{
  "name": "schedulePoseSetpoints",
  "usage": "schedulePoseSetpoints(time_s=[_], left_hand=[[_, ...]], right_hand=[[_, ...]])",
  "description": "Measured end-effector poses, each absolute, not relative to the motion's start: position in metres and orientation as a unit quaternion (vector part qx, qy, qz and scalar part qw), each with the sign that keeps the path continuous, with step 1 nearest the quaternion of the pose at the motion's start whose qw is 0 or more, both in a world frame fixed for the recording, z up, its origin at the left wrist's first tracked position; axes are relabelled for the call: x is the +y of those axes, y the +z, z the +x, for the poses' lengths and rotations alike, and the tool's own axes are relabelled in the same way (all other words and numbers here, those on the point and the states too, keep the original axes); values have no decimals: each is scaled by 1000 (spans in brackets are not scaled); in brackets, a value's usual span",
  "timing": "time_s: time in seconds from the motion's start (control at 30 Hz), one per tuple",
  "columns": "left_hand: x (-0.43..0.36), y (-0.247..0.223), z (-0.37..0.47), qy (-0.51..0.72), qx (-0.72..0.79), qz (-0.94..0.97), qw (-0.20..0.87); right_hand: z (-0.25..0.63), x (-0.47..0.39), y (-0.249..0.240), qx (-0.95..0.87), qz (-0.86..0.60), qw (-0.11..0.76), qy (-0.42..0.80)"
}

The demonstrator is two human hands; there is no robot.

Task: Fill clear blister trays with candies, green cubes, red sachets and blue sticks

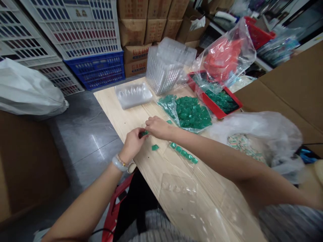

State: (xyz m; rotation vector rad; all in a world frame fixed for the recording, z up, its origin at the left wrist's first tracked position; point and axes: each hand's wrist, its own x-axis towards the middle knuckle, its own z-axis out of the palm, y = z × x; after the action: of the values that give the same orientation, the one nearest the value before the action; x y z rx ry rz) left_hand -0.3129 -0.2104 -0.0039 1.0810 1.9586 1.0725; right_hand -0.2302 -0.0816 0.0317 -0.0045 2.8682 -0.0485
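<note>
My left hand (132,144) is closed near the table's left edge, pinching a small green piece (144,133). Touching the same spot, my right hand (158,127) has its fingers pressed together; what lies under them is hidden. A loose green piece (155,147) rests on the wood just below my hands, and another green piece (169,122) lies behind my right wrist. Beside my right forearm, a clear plastic blister sheet holds a row of green pieces (183,153). An open clear bag with a heap of green pieces (193,112) lies beyond my right arm.
Clear blister trays (164,67) stand stacked at the wooden table's (113,101) far end, beside a lower tray pile (133,95). A red bin (219,112) contains more green pieces. Clear sheets (179,193) lie nearer me. Crates (98,69) and cartons (133,32) stand behind.
</note>
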Motion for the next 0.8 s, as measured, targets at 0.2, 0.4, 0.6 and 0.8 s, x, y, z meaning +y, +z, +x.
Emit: schedulePoseSetpoints(time_s=[0.2,0.4,0.6,0.8], left_hand=[[-211,-9,-312,410,742,429,312],[-211,-8,-311,383,754,449,288],[-210,-5,-309,388,756,446,282],[-212,-13,-310,406,747,442,286]], right_hand=[[-220,-75,33,989,73,116,-59],[-221,-79,28,990,70,118,-42],[-222,-88,21,991,63,111,-33],[-207,-91,24,978,152,59,-127]])
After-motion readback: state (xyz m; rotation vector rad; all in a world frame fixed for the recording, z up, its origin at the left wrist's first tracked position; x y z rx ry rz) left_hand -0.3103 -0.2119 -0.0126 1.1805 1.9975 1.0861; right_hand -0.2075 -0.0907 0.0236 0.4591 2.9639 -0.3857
